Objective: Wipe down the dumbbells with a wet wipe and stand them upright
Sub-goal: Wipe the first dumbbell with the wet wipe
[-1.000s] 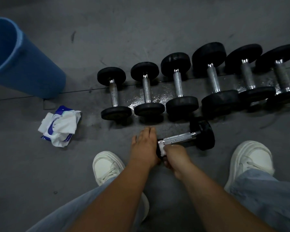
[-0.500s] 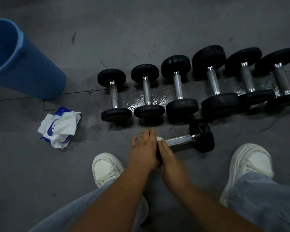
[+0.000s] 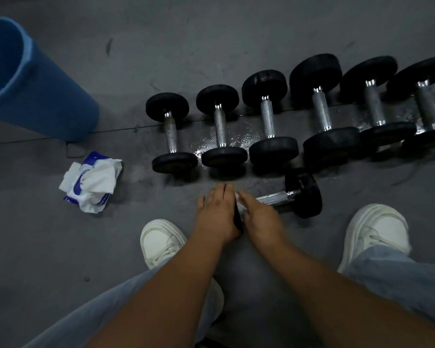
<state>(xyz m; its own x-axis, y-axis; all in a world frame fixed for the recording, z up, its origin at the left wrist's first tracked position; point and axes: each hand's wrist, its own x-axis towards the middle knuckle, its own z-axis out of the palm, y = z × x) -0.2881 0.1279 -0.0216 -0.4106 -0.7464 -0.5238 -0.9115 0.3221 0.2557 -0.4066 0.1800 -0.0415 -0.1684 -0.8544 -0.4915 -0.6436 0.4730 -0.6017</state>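
Observation:
A small black dumbbell (image 3: pixel 274 198) lies on the floor between my feet, its chrome handle pointing right to its free head (image 3: pixel 308 194). My left hand (image 3: pixel 216 212) lies over its left head with the fingers stretched forward, hiding most of it. My right hand (image 3: pixel 259 216) pinches a white wet wipe (image 3: pixel 239 200) against the handle's left end, right beside the left hand. Behind them, several more black dumbbells (image 3: pixel 220 126) lie side by side in a row, growing larger toward the right (image 3: pixel 322 109).
A blue bin (image 3: pixel 40 91) stands at the far left. An opened pack of wipes (image 3: pixel 91 182) lies on the grey floor left of the row. A wet patch (image 3: pixel 236 141) shines between the small dumbbells. My white shoes (image 3: pixel 161 239) (image 3: pixel 377 227) flank the hands.
My right hand with the wipe has slid from under the handle up against the inner side of the left head. The left hand has stayed on that head.

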